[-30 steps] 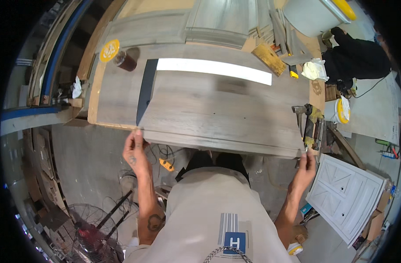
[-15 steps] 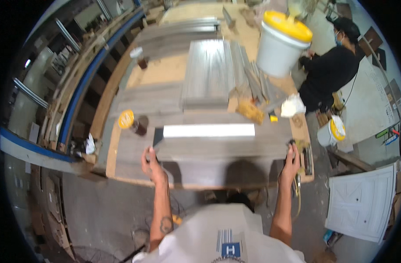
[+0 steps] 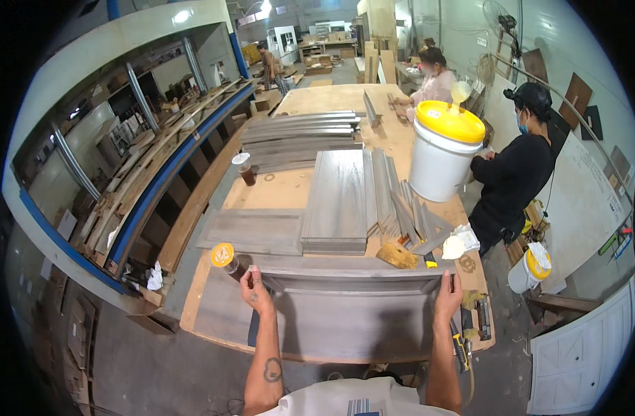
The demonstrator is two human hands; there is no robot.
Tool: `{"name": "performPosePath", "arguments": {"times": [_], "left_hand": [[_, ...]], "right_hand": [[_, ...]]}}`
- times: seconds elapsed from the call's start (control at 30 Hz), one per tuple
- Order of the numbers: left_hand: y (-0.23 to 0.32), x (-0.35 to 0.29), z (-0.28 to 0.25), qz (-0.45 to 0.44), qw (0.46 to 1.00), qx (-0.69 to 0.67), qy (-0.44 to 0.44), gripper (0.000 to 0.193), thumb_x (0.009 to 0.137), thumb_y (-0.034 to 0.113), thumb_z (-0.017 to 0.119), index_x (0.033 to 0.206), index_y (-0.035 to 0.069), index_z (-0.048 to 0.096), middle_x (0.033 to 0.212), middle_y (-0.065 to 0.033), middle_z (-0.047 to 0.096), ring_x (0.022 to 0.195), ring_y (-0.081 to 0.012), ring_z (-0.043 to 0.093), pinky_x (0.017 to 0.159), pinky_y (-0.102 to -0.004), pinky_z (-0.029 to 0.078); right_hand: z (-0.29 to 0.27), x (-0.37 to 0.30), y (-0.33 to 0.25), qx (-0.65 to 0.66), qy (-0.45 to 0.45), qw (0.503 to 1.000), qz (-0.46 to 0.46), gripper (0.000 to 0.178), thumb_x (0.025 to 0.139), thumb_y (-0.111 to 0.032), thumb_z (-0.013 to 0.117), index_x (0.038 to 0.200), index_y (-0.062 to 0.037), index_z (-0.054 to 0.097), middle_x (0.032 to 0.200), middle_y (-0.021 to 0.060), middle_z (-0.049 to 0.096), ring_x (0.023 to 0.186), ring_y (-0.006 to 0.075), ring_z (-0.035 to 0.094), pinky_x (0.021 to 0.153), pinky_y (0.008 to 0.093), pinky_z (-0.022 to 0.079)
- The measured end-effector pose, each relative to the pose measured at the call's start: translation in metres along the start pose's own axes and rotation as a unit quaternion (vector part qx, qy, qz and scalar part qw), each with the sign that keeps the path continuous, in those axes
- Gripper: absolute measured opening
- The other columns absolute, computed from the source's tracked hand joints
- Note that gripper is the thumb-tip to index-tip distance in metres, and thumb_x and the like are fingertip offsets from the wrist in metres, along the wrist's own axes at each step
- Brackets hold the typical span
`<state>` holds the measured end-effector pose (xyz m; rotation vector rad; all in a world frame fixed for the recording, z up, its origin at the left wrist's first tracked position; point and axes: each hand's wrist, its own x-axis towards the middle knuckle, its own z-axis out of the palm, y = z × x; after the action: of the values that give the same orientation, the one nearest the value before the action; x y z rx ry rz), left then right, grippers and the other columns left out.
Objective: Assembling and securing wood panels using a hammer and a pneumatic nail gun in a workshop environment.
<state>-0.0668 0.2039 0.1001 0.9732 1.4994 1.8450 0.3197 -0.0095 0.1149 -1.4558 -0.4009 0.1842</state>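
Observation:
A long grey wood-grain framed panel [image 3: 352,283] spans the near end of the table between my hands. My left hand [image 3: 258,292] pinches its left end, thumb and fingertips at the upper corner. At the opposite corner, my right hand [image 3: 448,299] grips the right end in the same way. The panel looks tilted, its long edge raised; whether its lower edge touches the work surface is unclear. A drink cup with an orange lid [image 3: 222,255] stands just beyond my left hand. Past the panel lie a sponge-like yellow block [image 3: 398,255] and a crumpled white cloth [image 3: 459,243].
Stacked grey panels [image 3: 335,201] and loose strips [image 3: 300,132] cover the table's middle and far left. A white bucket with a yellow lid [image 3: 445,152] stands at right, beside a person in black [image 3: 518,166]. Tools [image 3: 460,347] lie by the right edge.
The view has tipped upward, showing more of the far room. My hands, earlier at the panel's ends with fingers partly curled, now grip its corners, and its long edge appears raised.

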Motion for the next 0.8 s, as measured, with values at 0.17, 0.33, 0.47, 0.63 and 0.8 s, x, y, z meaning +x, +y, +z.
{"name": "performPosePath", "arguments": {"times": [0.17,0.33,0.47,0.63,0.8], "left_hand": [[-0.002,0.008,0.0,0.037,0.998,0.026,0.034,0.039,0.089,0.027,0.077,0.104,-0.004,0.062,0.093,-0.0061,0.061,0.086,-0.0161,0.055,0.082,-0.0303,0.046],[0.024,-0.002,-0.011,0.028,0.99,0.106,0.085,0.039,0.086,0.026,0.079,0.101,-0.004,0.059,0.09,-0.0053,0.054,0.083,-0.0181,0.05,0.079,-0.0315,0.045],[0.005,-0.003,-0.02,0.069,0.991,0.102,0.061,0.038,0.087,0.026,0.078,0.102,-0.004,0.059,0.09,-0.0065,0.055,0.084,-0.0187,0.05,0.08,-0.0324,0.045],[0.009,0.018,-0.014,0.069,0.984,0.154,0.055,0.036,0.088,0.024,0.077,0.105,-0.004,0.063,0.098,-0.0087,0.062,0.089,-0.0187,0.055,0.083,-0.0332,0.046],[0.011,0.025,-0.008,0.054,0.994,0.09,0.001,0.039,0.088,0.022,0.077,0.11,-0.007,0.062,0.105,-0.012,0.063,0.095,-0.0203,0.057,0.088,-0.0342,0.047]], "right_hand": [[0.002,-0.002,-0.029,-0.142,-0.052,0.989,-0.004,0.049,0.098,-0.022,0.064,0.13,0.0139,0.055,0.113,0.0275,0.068,0.099,0.024,0.068,0.088,0.0343,0.053],[-0.005,-0.017,-0.053,-0.133,-0.039,0.99,0.006,0.049,0.094,-0.019,0.07,0.127,0.0159,0.057,0.097,0.0175,0.07,0.086,0.0132,0.062,0.077,0.0293,0.052],[-0.015,-0.018,-0.015,-0.079,-0.043,0.996,0.021,0.049,0.094,-0.019,0.071,0.124,0.0173,0.058,0.092,0.0134,0.069,0.081,0.0103,0.058,0.073,0.027,0.051],[0.006,-0.015,-0.052,-0.233,-0.037,0.972,0.011,0.037,0.09,-0.025,0.074,0.111,0.0056,0.068,0.082,0.0175,0.07,0.069,0.0247,0.064,0.069,0.0366,0.051],[0.011,-0.025,-0.046,-0.278,0.061,0.959,-0.002,0.041,0.087,-0.027,0.077,0.11,0.0058,0.068,0.086,0.0169,0.07,0.075,0.0264,0.065,0.071,0.0352,0.052]]}}
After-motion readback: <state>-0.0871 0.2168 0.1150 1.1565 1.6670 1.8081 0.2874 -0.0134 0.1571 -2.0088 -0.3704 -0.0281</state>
